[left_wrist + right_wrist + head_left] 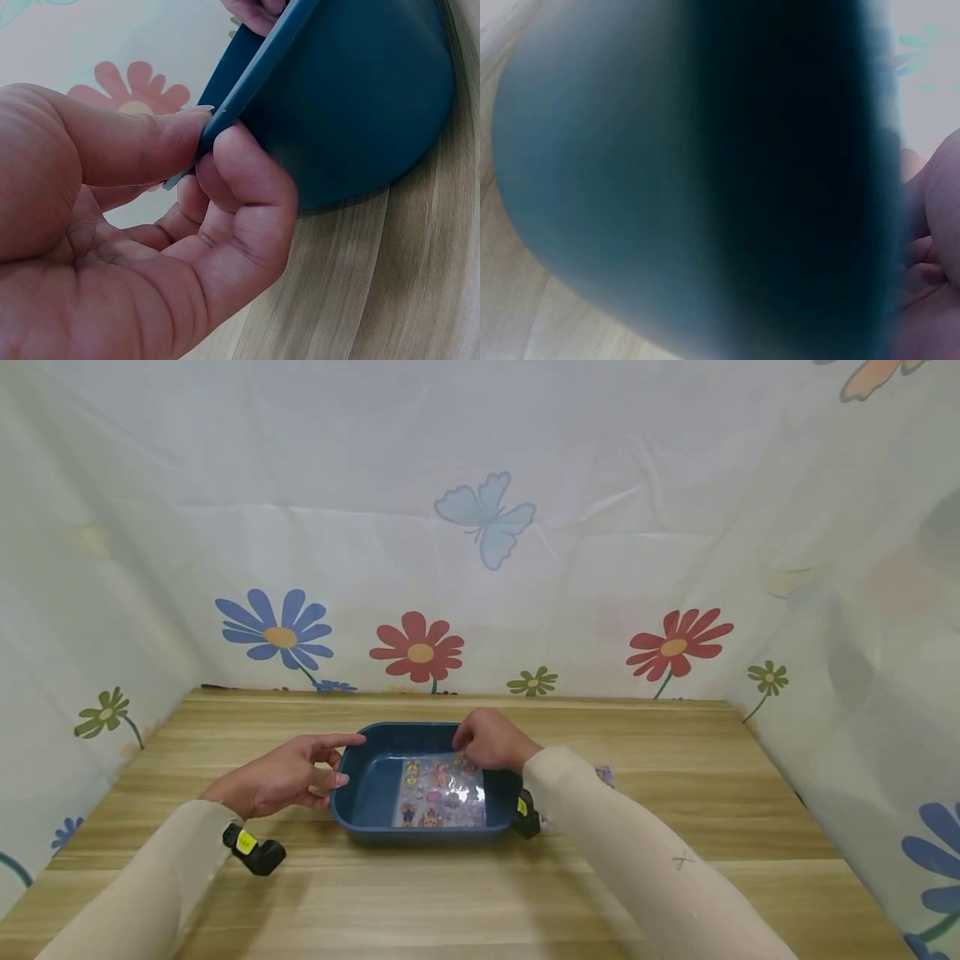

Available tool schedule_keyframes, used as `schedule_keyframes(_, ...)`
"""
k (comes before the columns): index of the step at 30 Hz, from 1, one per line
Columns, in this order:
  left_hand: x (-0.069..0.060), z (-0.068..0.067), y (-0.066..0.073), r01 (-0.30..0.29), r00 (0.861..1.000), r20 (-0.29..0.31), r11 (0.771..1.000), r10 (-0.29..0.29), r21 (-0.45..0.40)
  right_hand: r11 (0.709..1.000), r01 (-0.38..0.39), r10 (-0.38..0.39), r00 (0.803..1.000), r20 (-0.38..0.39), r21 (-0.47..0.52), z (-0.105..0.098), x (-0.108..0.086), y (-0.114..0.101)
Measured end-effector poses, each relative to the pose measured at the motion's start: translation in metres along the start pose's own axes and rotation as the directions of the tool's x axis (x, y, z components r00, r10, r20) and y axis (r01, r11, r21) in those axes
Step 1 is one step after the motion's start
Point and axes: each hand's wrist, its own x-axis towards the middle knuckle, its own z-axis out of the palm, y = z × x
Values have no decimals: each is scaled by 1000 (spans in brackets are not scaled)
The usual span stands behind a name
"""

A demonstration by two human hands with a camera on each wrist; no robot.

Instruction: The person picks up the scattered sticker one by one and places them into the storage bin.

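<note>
Since the dark-blue, rounded-rectangular plastic tray [371, 797] could tilt if my left hand [292, 774], pinching its rim [259, 70], tugged, the clear, figure-printed plastic sheet [435, 795] inside might slide, and only the head view shows that sheet, though whether my right hand [492, 741], at its far edge, grips it I cannot tell.

Pale creased backdrop [360, 460], printed red and blue flowers [420, 652], light-blue butterfly [491, 520], wood-grain tabletop [390, 893]
</note>
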Motion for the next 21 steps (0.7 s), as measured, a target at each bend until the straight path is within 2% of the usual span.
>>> schedule_keyframes(6,1,-1,0,3,1000,0,1000,-3,-8,999,-9,9,1000,7,-31,-1,0,-2)
schedule_keyframes(14,2,-1,-1,-1,1000,5,1000,1,-15,991,19,-19,1000,3,-135,-4,-3,-3)
schedule_keyframes(21,3,-2,-2,-4,1000,10,1000,4,-15,993,15,-18,1000,-23,-114,-8,-8,-2)
